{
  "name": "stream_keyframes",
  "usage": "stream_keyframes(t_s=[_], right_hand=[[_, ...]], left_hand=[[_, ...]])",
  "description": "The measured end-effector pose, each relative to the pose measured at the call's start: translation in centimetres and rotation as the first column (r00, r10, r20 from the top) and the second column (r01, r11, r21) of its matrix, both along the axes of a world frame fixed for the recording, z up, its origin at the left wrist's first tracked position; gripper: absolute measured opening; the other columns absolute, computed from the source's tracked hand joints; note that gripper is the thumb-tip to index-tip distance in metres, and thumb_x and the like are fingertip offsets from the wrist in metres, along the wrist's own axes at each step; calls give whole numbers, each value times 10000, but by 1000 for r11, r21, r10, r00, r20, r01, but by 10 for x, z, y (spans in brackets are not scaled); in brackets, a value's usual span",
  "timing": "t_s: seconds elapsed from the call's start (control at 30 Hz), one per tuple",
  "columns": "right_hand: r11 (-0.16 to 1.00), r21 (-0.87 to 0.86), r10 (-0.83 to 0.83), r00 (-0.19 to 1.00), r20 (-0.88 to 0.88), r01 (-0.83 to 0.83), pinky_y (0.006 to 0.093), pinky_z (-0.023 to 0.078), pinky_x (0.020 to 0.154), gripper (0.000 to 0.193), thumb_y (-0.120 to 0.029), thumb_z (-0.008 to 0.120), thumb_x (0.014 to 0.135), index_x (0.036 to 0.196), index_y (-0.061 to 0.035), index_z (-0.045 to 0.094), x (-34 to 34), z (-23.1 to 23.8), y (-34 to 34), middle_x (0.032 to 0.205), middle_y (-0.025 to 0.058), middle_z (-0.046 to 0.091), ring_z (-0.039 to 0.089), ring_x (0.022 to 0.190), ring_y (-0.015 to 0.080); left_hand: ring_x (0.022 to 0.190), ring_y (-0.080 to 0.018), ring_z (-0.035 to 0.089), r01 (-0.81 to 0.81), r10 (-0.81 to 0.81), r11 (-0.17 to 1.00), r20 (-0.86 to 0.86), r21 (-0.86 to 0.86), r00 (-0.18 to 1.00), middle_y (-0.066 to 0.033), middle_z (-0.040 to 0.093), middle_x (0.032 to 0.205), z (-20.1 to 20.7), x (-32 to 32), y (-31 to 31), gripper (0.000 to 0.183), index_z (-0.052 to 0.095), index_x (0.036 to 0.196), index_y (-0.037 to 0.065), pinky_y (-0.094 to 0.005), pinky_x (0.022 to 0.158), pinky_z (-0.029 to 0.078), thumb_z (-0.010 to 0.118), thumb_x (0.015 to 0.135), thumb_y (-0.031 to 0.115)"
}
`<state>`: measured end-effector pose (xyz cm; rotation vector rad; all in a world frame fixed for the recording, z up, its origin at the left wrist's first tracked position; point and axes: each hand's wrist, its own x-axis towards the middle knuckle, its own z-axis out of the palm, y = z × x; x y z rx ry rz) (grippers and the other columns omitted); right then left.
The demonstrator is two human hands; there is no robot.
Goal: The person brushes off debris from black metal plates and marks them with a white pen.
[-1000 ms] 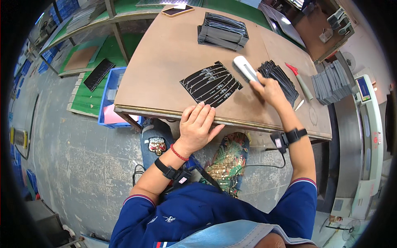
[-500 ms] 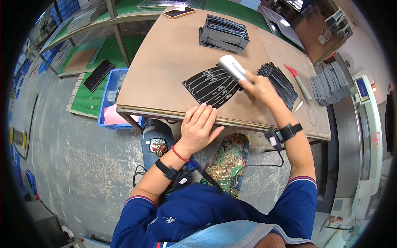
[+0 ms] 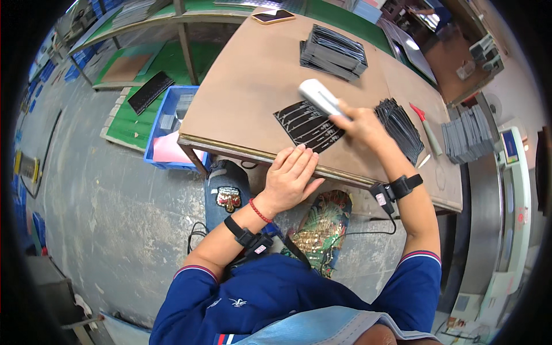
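A black sheet (image 3: 310,127) with pale printed lines lies flat near the front edge of the table. Resting with fingers stretched out at its near edge is my left hand (image 3: 292,177), palm down and holding nothing. My right hand (image 3: 363,127) grips a white hand tool (image 3: 319,96) with a rounded end, held over the sheet's far right part and covering some of it. Motion blur hides the tool's exact kind. Just right of that hand lies a fanned stack of black sheets (image 3: 399,129).
Toward the table's far side stands a stack of dark pieces (image 3: 333,52), with a phone (image 3: 273,17) left of it. A red-and-grey tool (image 3: 426,129) and a grey stack (image 3: 468,135) lie at the right. A blue bin (image 3: 158,135) stands left of the table.
The whole view has shifted, so the table appears farther right. Against the table, the white tool has moved left over the black sheet. My left hand stays at the sheet's near edge.
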<state>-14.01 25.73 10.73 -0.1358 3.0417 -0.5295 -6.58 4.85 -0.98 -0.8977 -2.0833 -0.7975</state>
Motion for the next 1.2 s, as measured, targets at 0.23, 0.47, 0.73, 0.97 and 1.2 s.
stream_keyframes(t_s=[0.23,0.47,0.73,0.97,1.2], right_hand=[[983,173,85,983,-165,-56,457,536,727,611,-489,607,859,1273,-39,582,-8,-17,5,833,263,673,675,815,402],[926,13,376,916,-137,-378,412,522,739,558,-402,694,834,1256,-49,608,5,-11,-43,875,272,663,676,822,387],[979,202,85,972,-221,-40,465,531,733,543,-461,612,876,1253,-70,605,-23,-16,10,832,262,671,672,823,406],[937,0,340,915,-215,-349,449,528,747,567,-437,670,842,1268,-71,595,27,-22,-24,831,271,664,670,798,404],[970,184,-108,963,-248,156,452,529,768,577,-455,604,875,1270,-35,584,9,-21,70,853,269,668,672,827,400]], left_hand=[[1153,-276,558,0,0,999,-1,32,1000,-132,611,1185,-1,0,0,523,625,1170,12,-429,1019,389,743,778,338],[1161,-280,557,2,-2,1000,4,2,1000,-140,611,1194,1,-1,-3,516,620,1175,13,-430,1015,393,733,789,336],[1156,-287,562,8,-8,1000,2,20,1000,-141,612,1180,1,-1,-1,518,624,1150,5,-429,1011,401,755,762,322],[1152,-285,560,-9,9,1000,-10,9,1000,-138,612,1174,-1,1,-4,510,622,1151,2,-436,1000,402,742,775,327],[1169,-288,553,20,-19,1000,-3,16,1000,-136,606,1192,1,-1,1,534,613,1177,15,-439,1023,393,751,766,326]])
